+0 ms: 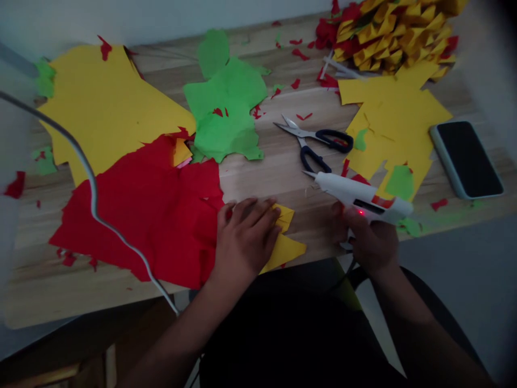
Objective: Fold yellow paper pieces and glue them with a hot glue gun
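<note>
My left hand [244,237] lies palm down on a folded yellow paper piece [286,247] at the near edge of the wooden table [278,172], fingers stretched out and pressing on it. My right hand [369,240] grips a white glue gun [355,195] with a small red light on its body. The nozzle points left and hovers just right of the yellow piece. A large red paper sheet [149,215] lies directly left of my left hand.
Black-handled scissors [319,141] lie behind the glue gun. Green paper [226,108] and yellow sheets [105,108] cover the back left, cut yellow paper [388,118] the right. A phone [466,157] rests far right. A yellow-and-red folded paper pile [391,32] sits back right. A grey cable [92,188] crosses the left.
</note>
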`<state>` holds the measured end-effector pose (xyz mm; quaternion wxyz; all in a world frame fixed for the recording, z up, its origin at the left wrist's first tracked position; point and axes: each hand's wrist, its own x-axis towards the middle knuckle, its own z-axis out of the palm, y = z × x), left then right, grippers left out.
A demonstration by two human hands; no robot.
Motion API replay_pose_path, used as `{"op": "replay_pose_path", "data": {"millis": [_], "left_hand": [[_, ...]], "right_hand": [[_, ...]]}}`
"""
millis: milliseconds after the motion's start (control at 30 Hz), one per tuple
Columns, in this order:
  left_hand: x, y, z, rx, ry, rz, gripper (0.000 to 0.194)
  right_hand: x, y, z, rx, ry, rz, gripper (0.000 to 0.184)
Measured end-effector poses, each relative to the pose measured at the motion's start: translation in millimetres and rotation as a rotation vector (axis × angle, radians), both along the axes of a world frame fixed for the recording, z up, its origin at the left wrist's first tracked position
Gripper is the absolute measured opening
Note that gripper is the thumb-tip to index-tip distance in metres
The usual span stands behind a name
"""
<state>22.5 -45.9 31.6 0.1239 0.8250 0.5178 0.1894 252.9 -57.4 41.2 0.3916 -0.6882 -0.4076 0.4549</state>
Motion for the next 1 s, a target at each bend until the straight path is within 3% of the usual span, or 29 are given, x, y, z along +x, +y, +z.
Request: {"op": "replay_pose_path", "data": {"millis": [233, 433, 667, 867, 1000], "left_hand": [[1.2, 0.5, 7.2, -0.025, 0.071, -0.028, 0.022], [0.0, 0.2, 6.6, -0.070, 0.034, -0.037, 0.025], [2.4, -2.7, -0.2, -0.080, -0.129, 0.112, 0.029], [0.7, -3.1, 0.6, -0.100, -0.121, 0.063, 0.020], [0.2, -3.5, -0.3, -0.059, -0.106, 0.046, 0.008]], "right_hand": [[3.7, -1.4, -1.5, -0.008, 0.031, 0.022, 0.027], [2.3, 0.2, 3.1, -0.001, -0.098, 0.097, 0.027], [3.5, -5.5, -0.5, -0.004, -0.094, 0.072, 0.036], [5.6, -9.3, -0.4, -0.013, -0.120, 0.093, 0.035], [7.8, -9.1, -3.9, 0.045, -0.266, 0.201, 0.043]]}}
